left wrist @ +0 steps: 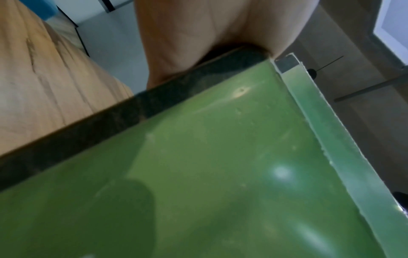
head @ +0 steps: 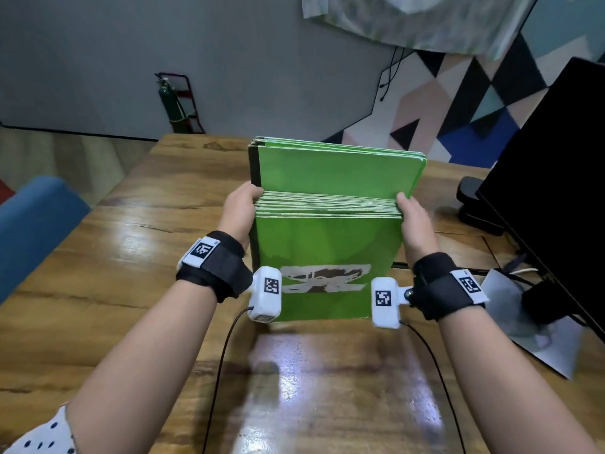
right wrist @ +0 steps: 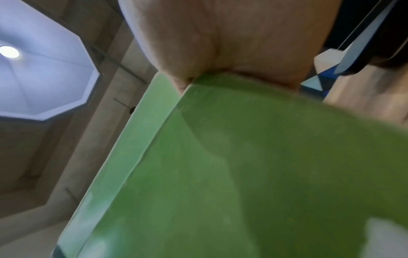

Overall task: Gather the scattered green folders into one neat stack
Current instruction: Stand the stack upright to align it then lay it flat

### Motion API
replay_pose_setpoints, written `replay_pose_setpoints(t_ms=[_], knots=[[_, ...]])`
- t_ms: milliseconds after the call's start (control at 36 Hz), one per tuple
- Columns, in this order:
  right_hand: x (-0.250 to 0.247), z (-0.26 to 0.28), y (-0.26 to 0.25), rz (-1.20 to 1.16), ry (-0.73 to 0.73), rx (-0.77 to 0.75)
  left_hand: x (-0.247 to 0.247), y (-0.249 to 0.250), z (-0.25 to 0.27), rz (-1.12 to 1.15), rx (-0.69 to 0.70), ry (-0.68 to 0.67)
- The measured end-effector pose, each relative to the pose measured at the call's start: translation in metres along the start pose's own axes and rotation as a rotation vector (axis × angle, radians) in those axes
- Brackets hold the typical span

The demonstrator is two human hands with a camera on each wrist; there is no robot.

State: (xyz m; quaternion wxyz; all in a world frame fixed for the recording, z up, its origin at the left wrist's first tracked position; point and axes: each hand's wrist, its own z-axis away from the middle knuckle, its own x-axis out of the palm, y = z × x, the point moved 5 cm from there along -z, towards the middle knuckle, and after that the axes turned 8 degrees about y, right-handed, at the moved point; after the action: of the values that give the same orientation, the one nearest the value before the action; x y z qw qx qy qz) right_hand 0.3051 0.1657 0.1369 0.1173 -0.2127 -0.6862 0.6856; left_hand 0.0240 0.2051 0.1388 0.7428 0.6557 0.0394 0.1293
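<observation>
A thick bundle of green folders (head: 327,250) stands on its lower edge on the wooden table (head: 114,290), its front cover bearing a torn white label. My left hand (head: 244,206) grips the bundle's top left corner by the dark spine. My right hand (head: 413,214) grips the top right corner. Behind the bundle another pile of green folders (head: 337,172) lies on the table, its spine edge at the left. In the left wrist view the green cover (left wrist: 220,165) fills the frame below my palm (left wrist: 198,43). The right wrist view shows the cover (right wrist: 264,165) under my palm (right wrist: 232,43).
A black monitor (head: 556,191) stands at the right with its base and cables on the table. A sheet of paper (head: 537,326) lies by its foot. A blue chair (head: 29,224) sits off the table's left edge. Wrist-camera cables trail over the near table.
</observation>
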Motion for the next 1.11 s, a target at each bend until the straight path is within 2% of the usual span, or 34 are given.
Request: replay_pose_setpoints(t_ms=[56,83,139,222,250,278,333,389,472,611,805,917,972,1055,1111], knots=[[-0.003,0.003,0.003,-0.01,-0.056,0.027,0.0,0.0,0.001,0.001,-0.003,-0.002],[-0.007,0.006,-0.005,0.035,-0.04,-0.023,-0.001,0.0,0.001,-0.002,0.001,-0.002],[-0.016,0.01,-0.029,0.147,0.086,-0.244,-0.001,0.0,0.0,-0.016,0.015,0.0],[-0.018,0.03,-0.083,0.489,0.283,-0.724,-0.001,0.0,0.001,-0.033,0.037,0.001],[-0.012,0.033,-0.094,0.659,0.312,-0.826,-0.001,-0.001,0.001,-0.031,0.037,0.0],[-0.004,0.034,-0.099,0.83,0.301,-0.859,-0.001,-0.001,0.001,-0.031,0.034,-0.001],[0.011,0.03,-0.099,1.081,0.217,-0.804,-0.002,-0.001,0.001,-0.04,0.033,-0.006],[0.021,0.029,-0.1,1.159,0.182,-0.777,-0.002,0.0,0.002,-0.042,0.037,-0.011],[0.036,0.033,-0.111,1.147,0.144,-0.824,-0.004,-0.001,0.001,-0.053,0.02,0.008],[0.09,0.05,-0.113,1.169,-0.214,-0.943,-0.007,0.004,0.005,-0.132,0.079,0.01],[0.121,0.056,-0.119,1.16,-0.307,-0.998,-0.003,0.014,0.017,-0.103,0.076,-0.038],[0.13,0.057,-0.121,1.17,-0.288,-0.999,-0.001,0.014,0.019,-0.097,0.041,-0.05],[0.123,0.052,-0.122,1.176,-0.213,-0.937,-0.001,0.014,0.016,-0.108,0.034,-0.046],[0.086,0.035,-0.123,1.107,0.044,-0.721,-0.003,0.012,0.012,-0.123,0.038,-0.045],[0.049,0.022,-0.12,0.973,0.227,-0.542,-0.003,0.009,0.009,-0.125,0.052,-0.045]])
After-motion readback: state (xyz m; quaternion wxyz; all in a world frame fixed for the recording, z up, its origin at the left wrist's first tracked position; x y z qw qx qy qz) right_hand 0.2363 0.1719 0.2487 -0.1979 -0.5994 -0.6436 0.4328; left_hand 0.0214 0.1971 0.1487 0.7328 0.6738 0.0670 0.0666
